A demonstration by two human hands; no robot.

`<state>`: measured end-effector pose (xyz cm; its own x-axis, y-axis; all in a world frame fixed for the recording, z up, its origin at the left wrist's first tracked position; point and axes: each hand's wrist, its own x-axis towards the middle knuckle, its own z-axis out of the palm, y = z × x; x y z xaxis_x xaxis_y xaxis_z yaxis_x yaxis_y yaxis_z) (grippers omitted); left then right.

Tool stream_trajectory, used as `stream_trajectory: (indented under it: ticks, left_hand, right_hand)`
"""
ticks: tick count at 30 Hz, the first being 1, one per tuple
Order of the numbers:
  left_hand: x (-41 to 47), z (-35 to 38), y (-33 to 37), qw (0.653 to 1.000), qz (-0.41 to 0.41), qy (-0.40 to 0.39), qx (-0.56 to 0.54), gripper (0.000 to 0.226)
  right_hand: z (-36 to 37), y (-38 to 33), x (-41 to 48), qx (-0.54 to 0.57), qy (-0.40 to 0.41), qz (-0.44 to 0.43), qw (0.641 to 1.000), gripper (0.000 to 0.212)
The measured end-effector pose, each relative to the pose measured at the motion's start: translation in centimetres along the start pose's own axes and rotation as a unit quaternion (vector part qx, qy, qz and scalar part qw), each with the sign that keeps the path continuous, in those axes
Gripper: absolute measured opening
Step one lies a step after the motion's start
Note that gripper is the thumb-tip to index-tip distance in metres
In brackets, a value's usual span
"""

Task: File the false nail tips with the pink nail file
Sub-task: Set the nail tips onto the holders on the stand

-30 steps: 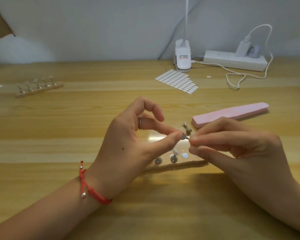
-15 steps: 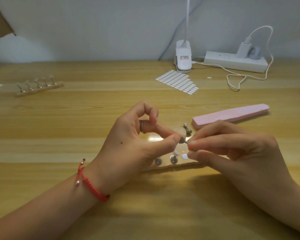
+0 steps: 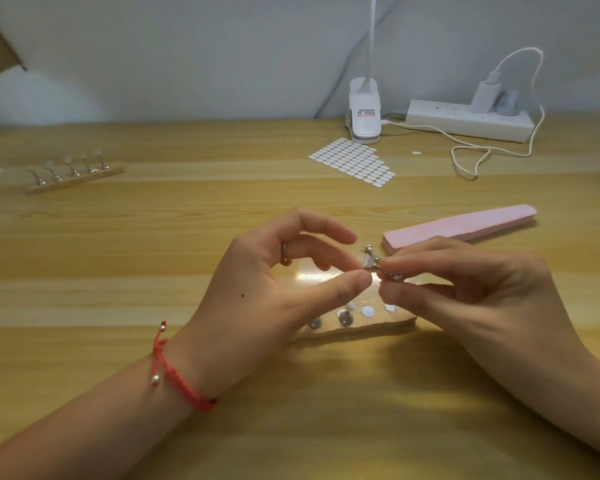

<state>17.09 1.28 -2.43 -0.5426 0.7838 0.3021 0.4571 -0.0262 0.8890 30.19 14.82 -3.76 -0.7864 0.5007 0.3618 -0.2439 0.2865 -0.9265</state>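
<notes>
My left hand (image 3: 267, 289) and my right hand (image 3: 465, 289) meet above a wooden nail stand (image 3: 371, 325) at the middle of the table. My right hand pinches a small metal peg (image 3: 390, 274) between thumb and forefinger. On the peg's left end sits a clear false nail tip (image 3: 367, 262), which my left thumb and middle finger pinch. The pink nail file (image 3: 461, 224) lies flat on the table behind my right hand, and neither hand touches it. Two more metal pegs and white sticker dots show on the stand below my fingers.
A second wooden stand (image 3: 73, 174) with several pegs and nail tips lies at the far left. A sheet of white oval stickers (image 3: 352, 162), a white clip lamp (image 3: 364, 112) and a power strip (image 3: 465, 121) with a looping cable sit at the back.
My left forefinger has straightened out above the peg. The peg and nail tip now show more plainly between my fingertips. Both hands stay in about the same place.
</notes>
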Motion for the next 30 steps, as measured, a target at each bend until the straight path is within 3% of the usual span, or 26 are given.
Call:
stream_trajectory:
  ticks: [3,20,30]
  left_hand:
    - [0.04,-0.05,-0.10,0.999,0.019,-0.002,0.030,0.021]
    - [0.40,-0.30,-0.52,0.999,-0.003,-0.016,-0.034,0.028]
    - [0.26,-0.23,-0.38,1.000,0.016,0.001,-0.006,0.025]
  right_hand:
    - [0.00,-0.03,0.04,0.001,-0.002,0.003,1.000,0.019]
    - [-0.15,0.18,0.05,-0.012,-0.002,-0.008,1.000,0.024]
    - [-0.19,0.50,0.11,-0.008,0.001,-0.014,1.000,0.021]
